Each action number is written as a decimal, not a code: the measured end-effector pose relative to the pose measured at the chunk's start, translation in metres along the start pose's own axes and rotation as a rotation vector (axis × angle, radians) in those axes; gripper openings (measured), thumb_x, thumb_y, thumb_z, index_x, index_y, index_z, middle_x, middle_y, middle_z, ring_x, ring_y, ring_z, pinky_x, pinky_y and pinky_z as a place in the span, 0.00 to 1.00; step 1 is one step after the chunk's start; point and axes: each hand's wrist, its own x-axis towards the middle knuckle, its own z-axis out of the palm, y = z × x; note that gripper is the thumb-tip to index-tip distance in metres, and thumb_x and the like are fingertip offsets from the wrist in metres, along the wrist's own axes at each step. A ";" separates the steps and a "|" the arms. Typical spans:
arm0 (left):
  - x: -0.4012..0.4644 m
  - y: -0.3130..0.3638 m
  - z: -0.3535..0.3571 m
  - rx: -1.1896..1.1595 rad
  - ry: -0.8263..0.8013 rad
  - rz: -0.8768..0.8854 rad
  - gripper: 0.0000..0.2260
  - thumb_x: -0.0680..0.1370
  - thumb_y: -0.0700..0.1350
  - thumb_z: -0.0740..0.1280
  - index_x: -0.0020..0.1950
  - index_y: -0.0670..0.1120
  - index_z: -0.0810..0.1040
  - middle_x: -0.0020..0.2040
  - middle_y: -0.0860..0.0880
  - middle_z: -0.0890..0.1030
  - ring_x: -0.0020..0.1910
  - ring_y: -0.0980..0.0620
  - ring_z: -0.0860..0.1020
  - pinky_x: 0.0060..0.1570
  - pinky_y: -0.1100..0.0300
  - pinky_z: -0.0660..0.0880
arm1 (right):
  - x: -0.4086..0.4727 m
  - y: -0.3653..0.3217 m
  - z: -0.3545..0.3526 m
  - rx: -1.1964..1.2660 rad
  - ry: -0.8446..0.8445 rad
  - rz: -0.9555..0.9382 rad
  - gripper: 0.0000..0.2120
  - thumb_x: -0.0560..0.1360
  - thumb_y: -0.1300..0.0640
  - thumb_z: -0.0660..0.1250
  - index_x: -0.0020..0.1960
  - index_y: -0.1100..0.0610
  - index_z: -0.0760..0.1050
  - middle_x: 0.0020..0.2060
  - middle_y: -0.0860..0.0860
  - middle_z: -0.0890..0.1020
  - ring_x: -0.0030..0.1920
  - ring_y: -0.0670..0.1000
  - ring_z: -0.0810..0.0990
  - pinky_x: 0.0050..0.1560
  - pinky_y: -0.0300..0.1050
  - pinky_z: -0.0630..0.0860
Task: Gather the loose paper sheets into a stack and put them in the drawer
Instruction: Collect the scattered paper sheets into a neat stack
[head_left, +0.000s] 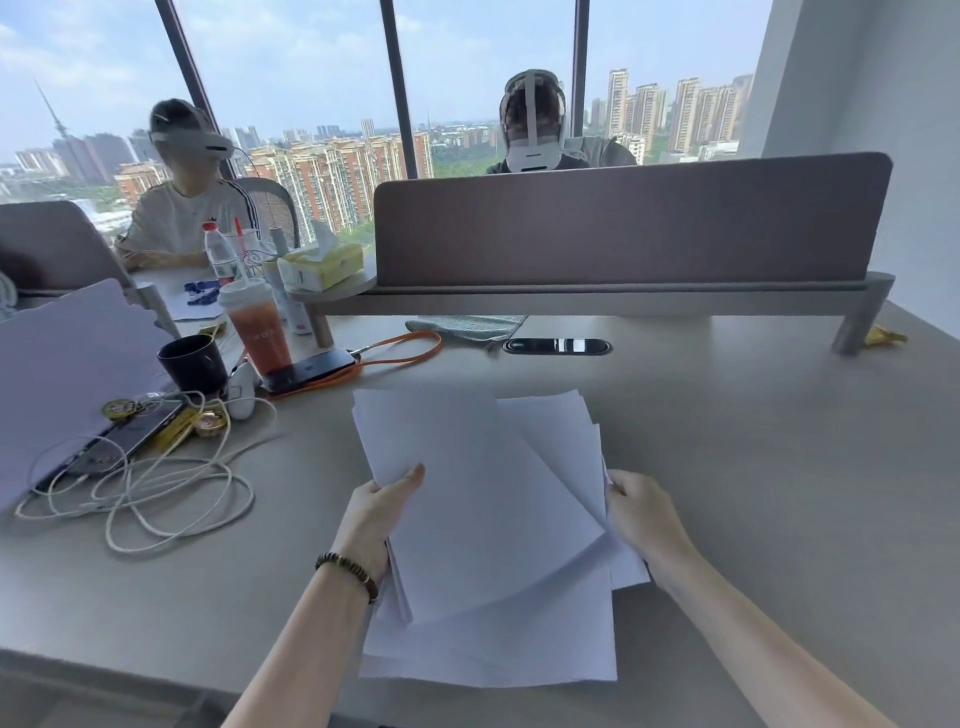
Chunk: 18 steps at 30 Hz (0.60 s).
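At a shared office desk (727, 467) beside tall windows overlooking apartment towers, clutter crowds the left side: a black mug (193, 364), a lidded cup of reddish iced drink (257, 330), a dark phone (309, 370) tethered to an orange lanyard (405, 349), a second phone (124, 439) and a tangle of white cable (156, 493). A pale folder or laptop lid (62, 374) leans over that corner. Farther back stand a water bottle (221, 254) and a yellow tissue pack (319, 266). A mauve divider screen (623, 223) on a raised shelf runs across the desk, and two people in headsets sit behind it; a grey cloth (467, 326) lies under the shelf near a cable port (557, 346).

The loose paper sheets (488, 519), plain white and blank, lie fanned and skewed in an uneven pile on the desk's near middle, corners jutting out in several directions, the lowest sheets reaching close to the near edge. The left hand (382, 514), a beaded bracelet (347, 571) on its wrist, grips the pile's left edge with the thumb on top. The right hand (641, 514) clasps the right edge, fingers curled under the lifted sheets. The hands sit apart, one on each side of the pile.
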 end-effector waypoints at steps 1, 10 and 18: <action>0.000 0.001 0.001 0.017 -0.009 0.009 0.09 0.75 0.43 0.73 0.53 0.39 0.84 0.48 0.42 0.87 0.41 0.44 0.86 0.42 0.54 0.81 | -0.002 -0.003 0.000 0.018 0.006 -0.012 0.12 0.78 0.62 0.55 0.36 0.57 0.59 0.30 0.51 0.63 0.34 0.50 0.59 0.36 0.47 0.52; -0.002 0.008 0.016 0.321 -0.129 0.043 0.09 0.75 0.44 0.74 0.52 0.40 0.84 0.46 0.44 0.87 0.39 0.49 0.86 0.41 0.59 0.81 | -0.003 -0.013 0.011 0.010 -0.090 -0.009 0.20 0.78 0.45 0.62 0.39 0.60 0.68 0.34 0.55 0.73 0.36 0.56 0.74 0.36 0.47 0.63; 0.005 0.013 0.012 0.499 -0.133 0.046 0.14 0.73 0.49 0.76 0.53 0.42 0.84 0.50 0.44 0.87 0.50 0.45 0.85 0.56 0.50 0.80 | -0.006 -0.013 0.004 0.274 -0.263 0.027 0.14 0.74 0.56 0.74 0.57 0.50 0.75 0.51 0.48 0.85 0.50 0.51 0.85 0.53 0.49 0.81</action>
